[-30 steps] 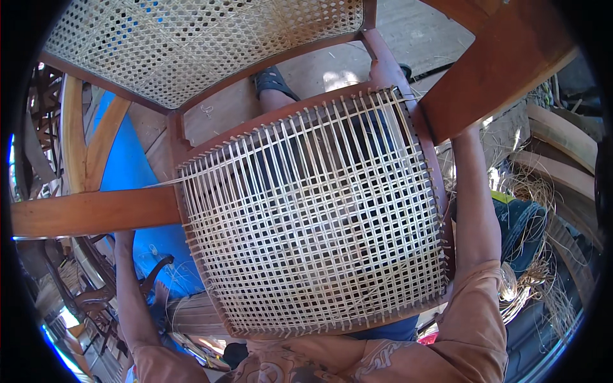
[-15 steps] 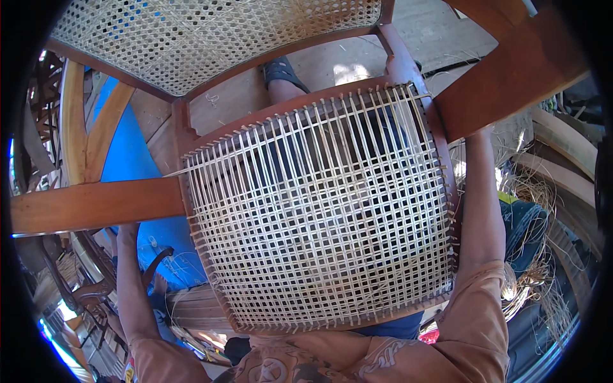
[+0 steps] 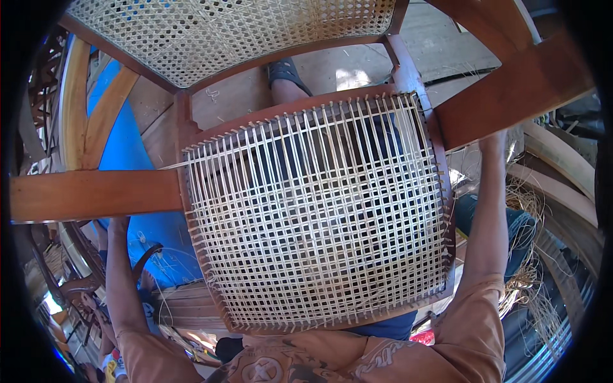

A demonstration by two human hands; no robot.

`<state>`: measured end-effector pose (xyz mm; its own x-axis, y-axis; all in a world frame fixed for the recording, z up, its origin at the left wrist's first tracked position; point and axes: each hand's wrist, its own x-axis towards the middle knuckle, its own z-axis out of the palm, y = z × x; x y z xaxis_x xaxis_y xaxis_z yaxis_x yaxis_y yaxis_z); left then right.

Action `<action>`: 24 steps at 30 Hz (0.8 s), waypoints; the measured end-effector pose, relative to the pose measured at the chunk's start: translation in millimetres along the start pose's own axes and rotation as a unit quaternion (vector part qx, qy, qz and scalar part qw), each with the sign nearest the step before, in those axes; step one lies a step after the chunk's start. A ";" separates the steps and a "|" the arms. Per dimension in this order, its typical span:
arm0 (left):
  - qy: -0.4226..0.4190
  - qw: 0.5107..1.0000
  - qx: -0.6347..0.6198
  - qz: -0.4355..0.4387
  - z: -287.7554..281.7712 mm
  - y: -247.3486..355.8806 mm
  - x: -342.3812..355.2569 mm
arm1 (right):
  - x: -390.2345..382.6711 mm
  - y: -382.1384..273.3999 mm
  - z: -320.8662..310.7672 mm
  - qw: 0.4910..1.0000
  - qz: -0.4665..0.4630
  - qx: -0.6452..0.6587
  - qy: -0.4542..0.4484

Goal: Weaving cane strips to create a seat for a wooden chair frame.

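Note:
A wooden chair [image 3: 407, 83] lies before me with its partly woven cane seat [image 3: 319, 242]; the far part shows long parallel strands with few crossings, short pegs line the rim. A finished cane backrest [image 3: 255, 32] is beyond it. My left hand [image 3: 118, 221] is under the left armrest [image 3: 96, 195], its fingers hidden behind the wood. My right hand [image 3: 493, 140] is at the underside of the right armrest [image 3: 511, 96], fingers mostly hidden by it.
A blue plastic drum [image 3: 159, 255] and pale curved wood pieces [image 3: 549, 153] flank the chair, with loose cane strands [image 3: 536, 306] at the right. A foot in a dark sandal [image 3: 284, 80] shows on the board floor [image 3: 447, 51]. Dark carved wood [image 3: 67, 287] lies at the lower left.
The chair has shifted and turned a little, its top toward the right and left armrest upward in view. My right hand has moved right, my left hand slightly up and left.

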<state>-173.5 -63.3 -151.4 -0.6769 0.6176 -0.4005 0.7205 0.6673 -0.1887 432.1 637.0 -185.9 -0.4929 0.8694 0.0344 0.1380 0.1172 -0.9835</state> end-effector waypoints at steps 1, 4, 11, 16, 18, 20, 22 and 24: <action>-0.001 1.000 -0.003 -0.001 1.6 1.0 -0.2 | 6.1 -11.6 0.8 1.000 -0.005 0.001 0.009; -0.004 1.000 -0.009 -0.004 4.7 1.1 -1.1 | 33.2 -30.0 20.6 0.926 0.112 0.285 -0.220; -0.012 1.000 0.006 -0.020 -7.2 -9.3 7.7 | 41.7 -20.6 37.1 0.828 0.151 -0.421 -0.339; -0.009 1.000 0.015 -0.015 -14.1 -10.5 14.2 | 28.9 -19.1 33.3 0.903 0.050 -0.356 -0.236; -0.009 1.000 0.018 -0.017 -14.6 -11.2 15.8 | 28.8 -13.0 37.0 0.896 0.086 -0.373 -0.223; -0.007 1.000 0.017 -0.019 -15.2 -12.4 17.7 | 31.5 -9.3 26.5 0.903 0.097 -0.367 -0.203; -0.006 1.000 0.018 -0.022 -16.5 -14.3 19.1 | 35.9 -5.3 2.5 0.910 0.121 -0.352 -0.184; -0.007 1.000 0.018 -0.022 -17.3 -15.7 19.6 | 37.9 -1.3 -34.5 0.911 0.163 -0.338 -0.170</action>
<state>-200.7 -54.5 -140.8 -0.7061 0.5817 -0.4038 0.6951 0.6784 -0.2380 442.9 686.4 -177.1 -0.5533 0.7251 -0.4100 0.7654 0.2484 -0.5937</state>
